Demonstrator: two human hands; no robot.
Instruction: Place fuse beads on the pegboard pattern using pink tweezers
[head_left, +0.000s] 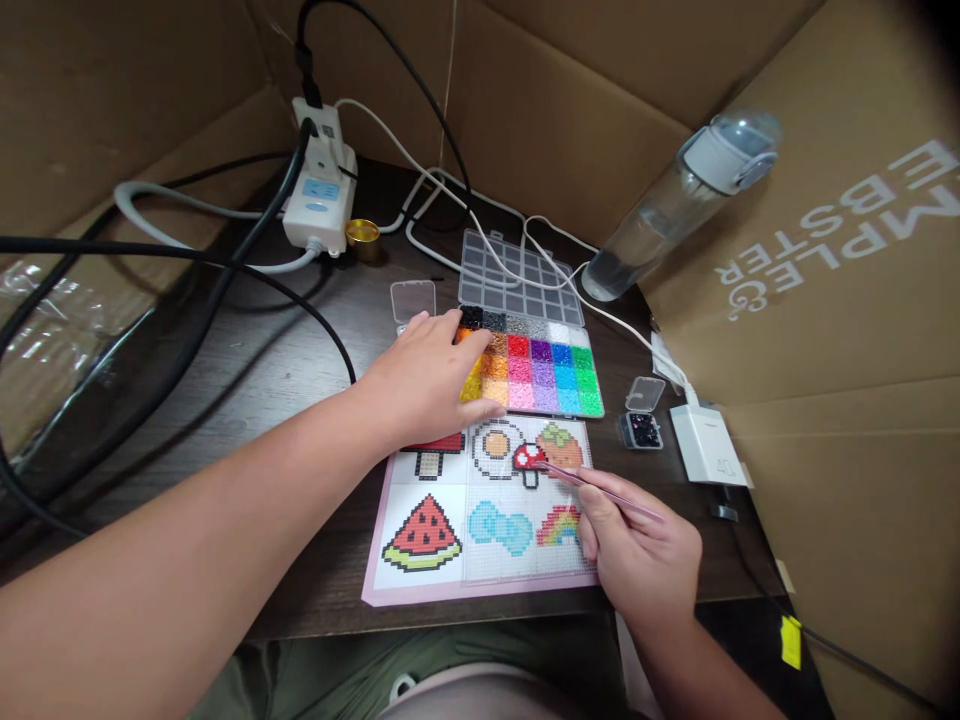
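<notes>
My right hand (pixel 645 550) grips a pair of pink tweezers (pixel 611 493). The tweezer tips touch or hover at a small red-and-white mushroom of beads (pixel 530 458) on a clear pegboard (pixel 501 575). Whether a bead sits between the tips I cannot tell. Beneath the pegboard lies a pattern sheet (pixel 382 575) with a watermelon, an egg, a bow and a rainbow on it. My left hand (pixel 427 375) rests with fingers spread across the left side of an open bead box (pixel 555 412), covering some compartments. Its sections hold beads sorted by colour.
A small open case of dark beads (pixel 643 430) stands right, near a white charger (pixel 707 445). Behind are a water bottle (pixel 660 225), a gold cup (pixel 363 237) and a power strip (pixel 321 200). Cables cross the left side and the box's lid. Cardboard walls (pixel 555 90) surround the table.
</notes>
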